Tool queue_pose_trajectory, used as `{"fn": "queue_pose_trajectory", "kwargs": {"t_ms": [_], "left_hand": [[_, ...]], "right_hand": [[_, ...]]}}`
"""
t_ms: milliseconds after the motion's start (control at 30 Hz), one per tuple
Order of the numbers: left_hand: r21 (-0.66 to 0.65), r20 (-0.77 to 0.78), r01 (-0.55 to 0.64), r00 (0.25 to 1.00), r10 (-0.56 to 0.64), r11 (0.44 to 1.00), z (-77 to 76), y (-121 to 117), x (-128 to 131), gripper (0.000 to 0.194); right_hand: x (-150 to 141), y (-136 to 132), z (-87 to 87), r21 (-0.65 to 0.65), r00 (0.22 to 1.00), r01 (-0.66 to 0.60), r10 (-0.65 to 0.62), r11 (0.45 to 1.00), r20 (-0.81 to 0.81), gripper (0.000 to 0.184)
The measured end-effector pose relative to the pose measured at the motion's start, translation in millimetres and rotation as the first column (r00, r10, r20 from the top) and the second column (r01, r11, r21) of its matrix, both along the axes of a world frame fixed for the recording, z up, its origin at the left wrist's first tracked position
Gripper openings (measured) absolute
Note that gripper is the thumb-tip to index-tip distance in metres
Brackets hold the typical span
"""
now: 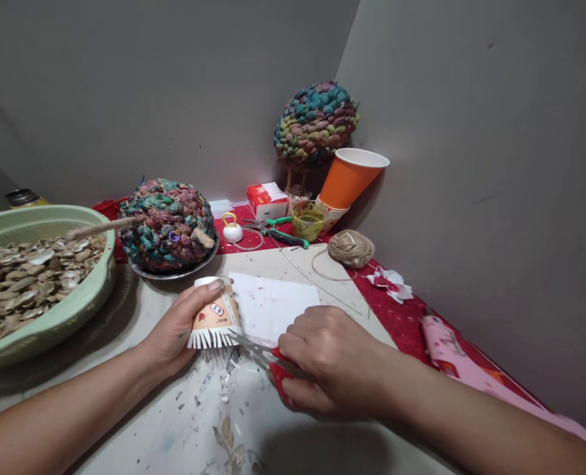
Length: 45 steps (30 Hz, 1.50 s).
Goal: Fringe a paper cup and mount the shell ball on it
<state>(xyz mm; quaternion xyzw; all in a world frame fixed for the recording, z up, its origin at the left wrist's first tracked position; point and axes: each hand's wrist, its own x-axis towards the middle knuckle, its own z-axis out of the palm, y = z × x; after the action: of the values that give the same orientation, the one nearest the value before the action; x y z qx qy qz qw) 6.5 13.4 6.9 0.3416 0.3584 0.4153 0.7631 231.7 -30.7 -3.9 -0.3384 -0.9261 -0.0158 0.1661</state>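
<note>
Scissors [277,371] were gripped in the right hand [323,359], their blades parted and the tips at the right end of a cut fringe on a paper cup [214,315]. The left hand [184,320] grasped that cup, thumb by its narrow end, the fringed wide end facing the desk's near edge. So the cup lay between the hands, over the middle of the desk [154,422]; whether it touched the surface, I could not tell.

Open room, dotted with scraps, ran between the forearms toward the near edge. One basket [88,297] of shells took up the left edge; one pink cloth [476,386] lay along the right. Walls [198,86] rose behind the far and right edges.

Two knobbly balls stood there: one [167,221] toward the far left corner, one [315,125] in the far right corner. Near the latter were one tilted orange cup [347,181], one tissue pack [267,203] and one twine ball [351,249].
</note>
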Motion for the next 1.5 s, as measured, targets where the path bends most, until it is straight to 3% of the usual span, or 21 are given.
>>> {"fn": "queue_pose_trajectory", "kwargs": {"t_ms": [733, 833, 933, 1000, 1033, 1133, 1200, 1267, 1367, 1500], "left_hand": [[-0.018, -0.043, -0.031, 0.999, 0.030, 0.999, -2.0, 1, 1, 0.024], [-0.021, -0.047, -0.030, 0.998, 0.029, 0.999, -1.7, 1, 0, 0.026], [-0.012, -0.057, -0.063, 0.996, 0.062, 0.998, -0.8, 2, -1, 0.030], [0.024, -0.069, -0.120, 0.990, 0.121, 0.993, 0.2, 3, -3, 0.033], [0.050, -0.075, -0.160, 0.984, 0.163, 0.986, 0.9, 3, -4, 0.034], [0.124, -0.081, -0.272, 0.956, 0.283, 0.954, 4.5, 2, -7, 0.041], [0.165, -0.071, -0.301, 0.946, 0.316, 0.939, 7.8, -1, -7, 0.045], [0.204, -0.060, -0.300, 0.946, 0.318, 0.932, 11.2, -4, -7, 0.046], [0.237, -0.066, -0.303, 0.943, 0.326, 0.923, 14.6, -9, -5, 0.049], [0.263, -0.076, -0.332, 0.929, 0.363, 0.906, 14.3, -9, -3, 0.054]], "right_hand": [[-3, 0, -2.3, 0.024, 0.998, -0.059, 0.058, 0.998, 0.031, 0.027], [-3, 2, -3.1, -0.056, 0.997, -0.049, 0.045, 0.997, -0.066, 0.025], [-3, 3, -2.7, -0.230, 0.967, -0.094, 0.034, 0.969, -0.253, 0.023], [-3, 2, -0.9, -0.391, 0.929, -0.172, 0.017, 0.904, -0.369, 0.029], [-3, 1, 0.6, -0.491, 0.914, -0.214, -0.004, 0.844, -0.405, 0.033], [-3, -1, 6.5, -0.763, 0.900, -0.281, -0.117, 0.582, -0.421, 0.046], [-4, -1, 10.2, -0.839, 0.889, -0.301, -0.185, 0.453, -0.418, 0.048], [-4, 2, 12.4, -0.858, 0.864, -0.366, -0.212, 0.359, -0.457, 0.045], [-4, 7, 12.7, -0.834, 0.815, -0.476, -0.215, 0.280, -0.538, 0.041], [-2, 11, 10.1, -0.828, 0.804, -0.503, -0.218, 0.248, -0.553, 0.049]]}}
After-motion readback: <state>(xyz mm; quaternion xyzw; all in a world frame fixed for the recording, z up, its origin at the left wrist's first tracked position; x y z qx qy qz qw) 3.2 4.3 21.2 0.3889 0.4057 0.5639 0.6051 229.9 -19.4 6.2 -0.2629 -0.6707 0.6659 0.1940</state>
